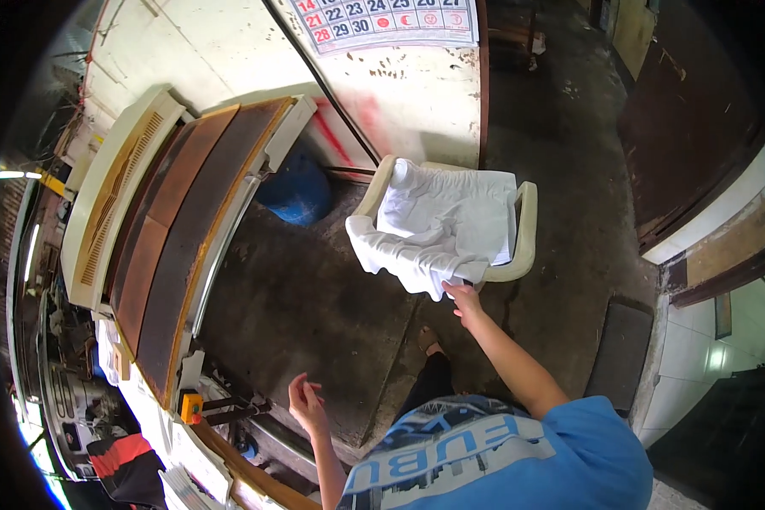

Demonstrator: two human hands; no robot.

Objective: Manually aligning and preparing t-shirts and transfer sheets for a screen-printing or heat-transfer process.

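well, cloth (433, 223) edge above open floor (289, 293)

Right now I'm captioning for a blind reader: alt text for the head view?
The person's right hand is at the near edge of white cloth draped over a cream chair; the left hand appears empty. A blue barrel and slanted brown panel stand further left.

Cloth (450, 208) is lying in the chair (527, 229) and over its near side, with the right grip (461, 303) right at that near edge. Barrel (297, 194) is off to the chair's left, machine (178, 234) further left. Wall (429, 102) with a calendar (391, 24) on it is behind the chair, slab (619, 353) nearer and to its right.
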